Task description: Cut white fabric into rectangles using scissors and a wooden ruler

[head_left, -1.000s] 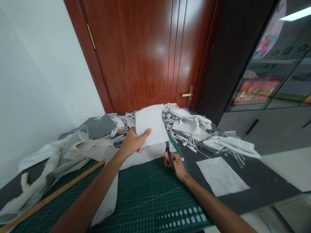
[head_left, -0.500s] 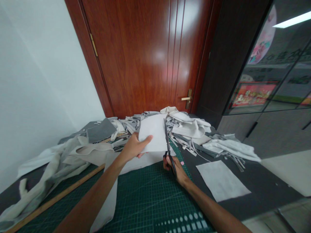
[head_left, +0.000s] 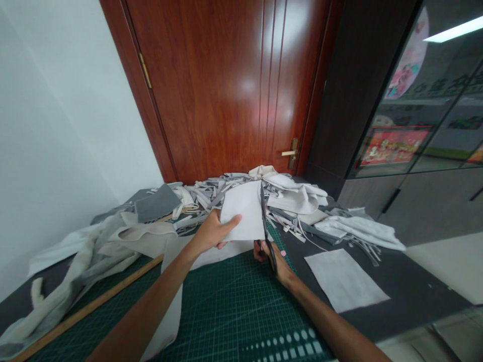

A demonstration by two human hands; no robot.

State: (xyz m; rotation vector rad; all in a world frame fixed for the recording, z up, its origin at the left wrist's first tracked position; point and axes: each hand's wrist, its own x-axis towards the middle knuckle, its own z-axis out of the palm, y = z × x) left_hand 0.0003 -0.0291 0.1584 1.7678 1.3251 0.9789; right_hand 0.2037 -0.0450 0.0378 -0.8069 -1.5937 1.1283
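My left hand [head_left: 212, 233] pinches a white fabric square [head_left: 243, 210] by its lower left edge and holds it up above a green cutting mat [head_left: 226, 311]. My right hand [head_left: 274, 259] grips black scissors [head_left: 266, 229]. Their blades point up and run along the square's right edge. A larger pale cloth [head_left: 177, 286] lies on the mat beneath both hands.
A cut white square [head_left: 345, 279] lies on the dark table [head_left: 407, 281] to the right. Heaps of grey and white fabric scraps [head_left: 298, 196] fill the back; beige cloth [head_left: 86, 251] and a wooden ruler [head_left: 90, 301] lie left. A wooden door [head_left: 226, 85] stands behind.
The scissors rose from below the square to lie along its right edge. My left hand lowered the square and shifted slightly right.
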